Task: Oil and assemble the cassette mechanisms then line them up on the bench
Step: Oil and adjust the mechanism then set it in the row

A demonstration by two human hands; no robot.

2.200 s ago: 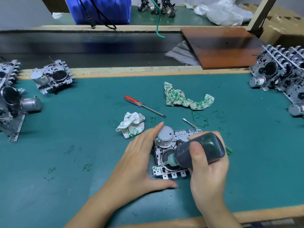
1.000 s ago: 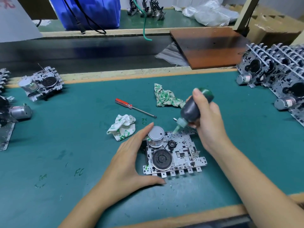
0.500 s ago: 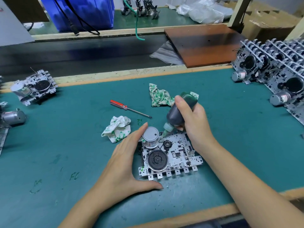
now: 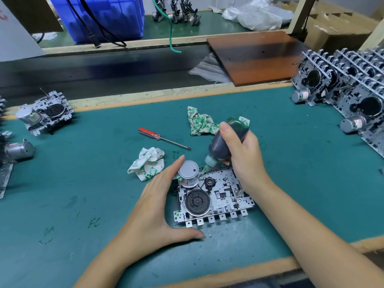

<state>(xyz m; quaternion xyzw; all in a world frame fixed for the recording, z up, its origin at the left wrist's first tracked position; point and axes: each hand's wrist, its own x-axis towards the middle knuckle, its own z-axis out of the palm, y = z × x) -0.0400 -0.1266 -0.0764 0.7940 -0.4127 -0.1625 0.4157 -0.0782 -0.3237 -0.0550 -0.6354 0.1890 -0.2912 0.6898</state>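
Note:
A silver cassette mechanism [image 4: 220, 196] with a black flywheel and a round motor lies flat on the green bench mat [image 4: 83, 183] near the front edge. My left hand [image 4: 158, 206] cups its left side, fingers straight along the motor and thumb along the front edge. My right hand [image 4: 243, 154] grips a dark oil bottle [image 4: 224, 142], tilted down to the left. The bottle's pale green nozzle touches the mechanism's far edge, just right of the motor.
Several mechanisms [image 4: 349, 90] stand in rows at the right. Others [image 4: 45, 112] lie at the far left. A red-handled screwdriver [image 4: 162, 138] and two stained rags [image 4: 148, 163] [image 4: 200, 123] lie behind the work. A brown board [image 4: 255, 57] and a blue crate [image 4: 104, 15] sit beyond the bench.
The right hand lifted the bottle off the flywheel, carried it up and back, then tipped its nozzle down onto the far edge by the motor. The left hand has stayed on the mechanism.

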